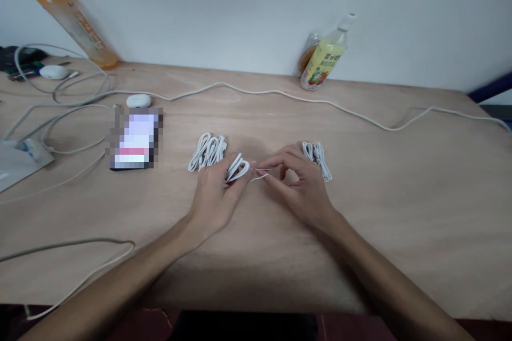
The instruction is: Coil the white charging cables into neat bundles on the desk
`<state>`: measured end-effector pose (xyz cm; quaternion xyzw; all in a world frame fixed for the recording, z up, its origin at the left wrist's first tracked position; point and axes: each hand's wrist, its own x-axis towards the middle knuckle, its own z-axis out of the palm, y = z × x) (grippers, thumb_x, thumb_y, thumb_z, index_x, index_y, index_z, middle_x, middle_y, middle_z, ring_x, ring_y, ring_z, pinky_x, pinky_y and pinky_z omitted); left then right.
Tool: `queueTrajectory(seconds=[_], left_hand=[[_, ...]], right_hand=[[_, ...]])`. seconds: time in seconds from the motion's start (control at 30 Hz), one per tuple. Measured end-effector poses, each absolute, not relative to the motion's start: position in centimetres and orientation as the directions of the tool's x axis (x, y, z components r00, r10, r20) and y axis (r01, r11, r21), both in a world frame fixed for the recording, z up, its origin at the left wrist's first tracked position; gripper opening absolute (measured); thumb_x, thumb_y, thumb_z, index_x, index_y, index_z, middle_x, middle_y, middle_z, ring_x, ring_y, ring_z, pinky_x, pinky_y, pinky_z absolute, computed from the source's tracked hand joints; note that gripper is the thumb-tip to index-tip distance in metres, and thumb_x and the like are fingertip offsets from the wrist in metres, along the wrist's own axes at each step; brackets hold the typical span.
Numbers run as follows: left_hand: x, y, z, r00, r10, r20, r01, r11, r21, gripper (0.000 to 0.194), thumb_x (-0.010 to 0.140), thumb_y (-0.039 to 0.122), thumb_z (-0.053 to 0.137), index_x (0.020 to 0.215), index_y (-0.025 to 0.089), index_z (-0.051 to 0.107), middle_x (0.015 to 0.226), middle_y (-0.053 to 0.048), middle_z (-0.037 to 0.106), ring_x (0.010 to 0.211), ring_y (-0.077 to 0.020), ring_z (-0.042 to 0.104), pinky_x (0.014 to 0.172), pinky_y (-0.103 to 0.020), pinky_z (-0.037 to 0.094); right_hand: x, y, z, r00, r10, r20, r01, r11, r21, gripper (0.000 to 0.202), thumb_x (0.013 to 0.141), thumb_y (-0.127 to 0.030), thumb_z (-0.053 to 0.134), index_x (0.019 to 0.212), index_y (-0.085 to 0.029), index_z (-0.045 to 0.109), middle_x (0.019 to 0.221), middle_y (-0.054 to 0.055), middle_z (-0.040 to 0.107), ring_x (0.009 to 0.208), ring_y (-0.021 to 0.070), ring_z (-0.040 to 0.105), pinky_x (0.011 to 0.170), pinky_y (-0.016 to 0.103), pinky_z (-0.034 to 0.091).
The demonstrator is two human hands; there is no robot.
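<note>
My left hand (214,189) is closed around a coiled white cable (239,169), with loops standing out above the fingers. From its fingertips a thin white tie (262,176) runs across to my right hand (302,181), which pinches it between thumb and index finger. The two hands nearly meet over the wooden table. Just behind my left hand lie several bundled white cables (207,150). Beyond my right hand is another group of coiled white cables (320,160), partly hidden by the hand.
A phone (136,138) and a white earbud case (138,100) lie to the left. A long white cable (280,92) crosses the table behind the hands. By the wall stand an orange drink bottle (76,21) and a yellow-labelled bottle (325,58). A small white tie (271,114) lies mid-table.
</note>
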<state>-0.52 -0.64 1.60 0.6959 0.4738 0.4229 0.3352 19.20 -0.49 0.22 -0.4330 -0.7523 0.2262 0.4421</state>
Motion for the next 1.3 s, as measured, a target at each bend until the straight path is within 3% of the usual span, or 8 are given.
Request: queueTrajectory(seconds=[0.47,0.8,1.17,1.3], left_hand=[[-0.71,-0.56,1.1,0.224,0.935,0.276,0.36,-0.343,0.868,0.029,0.103,0.026,0.065,0.076,0.02,0.058,0.066,0.006,0.059,0.063,-0.0113,0.05,0.06,-0.024,0.035],[-0.8,-0.73,1.03,0.235,0.936,0.261,0.366,-0.334,0.869,0.026,0.102,0.025,0.067,0.078,0.02,0.06,0.068,0.006,0.06,0.065,-0.012,0.051,0.062,-0.025,0.037],[-0.55,-0.69,1.4,0.192,0.972,0.136,0.34,-0.196,0.92,0.038,0.103,0.044,0.062,0.072,0.021,0.059,0.067,0.003,0.054,0.067,-0.0149,0.047,0.062,-0.029,0.036],[-0.48,-0.68,1.47,0.193,0.976,0.104,0.313,-0.161,0.936,0.037,0.101,0.044,0.062,0.073,0.02,0.063,0.068,0.002,0.058,0.067,-0.0156,0.051,0.062,-0.029,0.038]], right_hand=[[19.33,-0.53,0.21,-0.205,0.883,0.423,0.378,0.47,-0.797,0.011,0.098,-0.019,0.078,0.098,-0.028,0.084,0.088,0.0,0.074,0.076,0.0178,0.06,0.062,0.031,0.048],[19.45,-0.75,0.37,-0.18,0.859,0.479,0.383,0.51,-0.771,0.014,0.095,-0.014,0.081,0.092,-0.028,0.084,0.083,-0.001,0.072,0.073,0.0161,0.058,0.065,0.031,0.048],[19.14,-0.69,0.08,-0.065,0.881,0.468,0.414,0.451,-0.791,0.01,0.096,-0.021,0.08,0.092,-0.029,0.085,0.084,0.001,0.074,0.075,0.0182,0.059,0.062,0.033,0.049],[19.2,-0.67,0.14,-0.046,0.873,0.486,0.434,0.456,-0.777,0.011,0.097,-0.02,0.079,0.092,-0.029,0.083,0.083,0.001,0.074,0.076,0.0194,0.061,0.062,0.034,0.051]])
